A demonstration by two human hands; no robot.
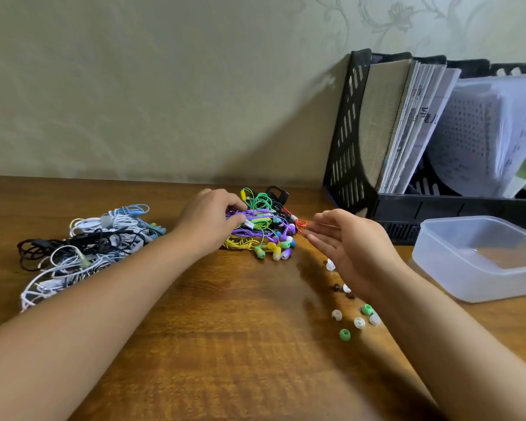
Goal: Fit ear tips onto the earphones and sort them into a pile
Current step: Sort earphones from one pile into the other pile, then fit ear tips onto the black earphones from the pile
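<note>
Left hand (208, 218) fingers (237, 218) curled down into the coloured earphone pile (263, 229), pinching purple cable at its near edge. Right hand (354, 247) held above the counter (225, 329), palm turned inward, fingers (315, 235) straight and loosely spread, gripping nothing, tips just beside a red cable loop (300, 223). Loose ear tips (359, 322), white, green and dark, scattered on the wood below the right wrist. Apparently picking the next earphone out of the tangle; next move likely calls for drawing one set free, then taking a tip to match. White and black earphone pile (82, 241) well apart at left; clear plastic tub (480, 259) and black file rack (349, 132) at right.
</note>
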